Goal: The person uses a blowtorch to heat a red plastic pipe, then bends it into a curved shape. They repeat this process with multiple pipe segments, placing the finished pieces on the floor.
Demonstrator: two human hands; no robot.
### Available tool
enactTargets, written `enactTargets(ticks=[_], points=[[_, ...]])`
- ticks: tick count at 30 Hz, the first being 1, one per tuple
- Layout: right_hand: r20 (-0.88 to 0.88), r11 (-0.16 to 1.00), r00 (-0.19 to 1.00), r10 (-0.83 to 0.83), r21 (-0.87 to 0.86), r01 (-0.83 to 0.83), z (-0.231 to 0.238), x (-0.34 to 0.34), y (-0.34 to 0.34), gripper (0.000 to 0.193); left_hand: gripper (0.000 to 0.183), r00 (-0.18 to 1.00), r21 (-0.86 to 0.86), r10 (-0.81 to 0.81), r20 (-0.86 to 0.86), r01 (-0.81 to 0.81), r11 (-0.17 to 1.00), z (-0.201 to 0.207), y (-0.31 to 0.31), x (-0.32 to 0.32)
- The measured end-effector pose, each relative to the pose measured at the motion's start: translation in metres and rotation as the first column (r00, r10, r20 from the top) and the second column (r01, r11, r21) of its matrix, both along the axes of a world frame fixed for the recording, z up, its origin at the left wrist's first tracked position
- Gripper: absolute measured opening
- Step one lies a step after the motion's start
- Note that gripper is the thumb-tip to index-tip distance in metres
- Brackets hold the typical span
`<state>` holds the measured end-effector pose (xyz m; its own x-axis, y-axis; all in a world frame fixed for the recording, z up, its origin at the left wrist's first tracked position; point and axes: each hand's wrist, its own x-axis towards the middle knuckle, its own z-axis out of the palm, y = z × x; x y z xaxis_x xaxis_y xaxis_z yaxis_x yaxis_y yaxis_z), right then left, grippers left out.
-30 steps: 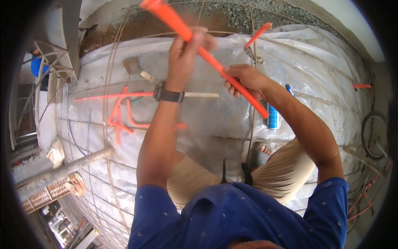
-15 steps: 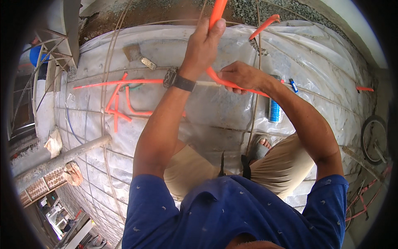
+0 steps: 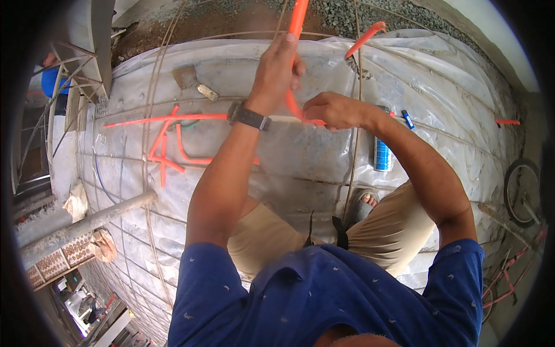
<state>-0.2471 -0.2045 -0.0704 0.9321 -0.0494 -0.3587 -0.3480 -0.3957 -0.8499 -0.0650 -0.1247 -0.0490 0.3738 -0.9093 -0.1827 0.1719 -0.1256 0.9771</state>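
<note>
An orange plastic conduit pipe (image 3: pixel 297 22) rises from the bend between my hands past the top of the picture. My left hand (image 3: pixel 276 74) is closed around its upright length, with fingertips showing past its right side. Below and to the right, my right hand (image 3: pixel 336 110) grips the pipe just beyond the bend, its fingers curled over the end part. Most of that end is hidden under the hand. A dark watch is on my left wrist.
Plastic sheeting (image 3: pixel 306 150) lies under a grid of steel bars. Loose orange pipe pieces (image 3: pixel 167 118) lie at left. Another orange pipe (image 3: pixel 365 39) sticks up through the sheeting. A blue-and-white can (image 3: pixel 382 155) and a blue cutter-like tool (image 3: pixel 408 120) are at right; a grey pole (image 3: pixel 92 222) juts in.
My left hand has shifted slightly left and lower, its grip turned. My right hand has moved a little left, and the pipe end beyond it has drawn in under the hand.
</note>
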Motion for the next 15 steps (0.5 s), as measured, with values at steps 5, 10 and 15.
enactTargets(ticks=[5,10,15], points=[[0.065,0.991,0.998,-0.014,-0.128,0.022,-0.001,0.002,0.004,0.035,0.063,0.991,0.072,0.107,-0.078,-0.101,0.992,-0.001,0.003,0.009],[0.251,0.972,0.966,-0.063,-0.203,0.116,0.000,0.007,0.008,0.032,0.060,0.979,0.079,0.203,-0.019,-0.201,0.976,0.000,0.002,0.018],[0.299,0.913,0.951,-0.073,-0.364,0.184,-0.007,0.005,0.033,0.030,0.061,0.992,0.060,0.089,-0.085,-0.084,0.995,0.007,0.009,0.021]])
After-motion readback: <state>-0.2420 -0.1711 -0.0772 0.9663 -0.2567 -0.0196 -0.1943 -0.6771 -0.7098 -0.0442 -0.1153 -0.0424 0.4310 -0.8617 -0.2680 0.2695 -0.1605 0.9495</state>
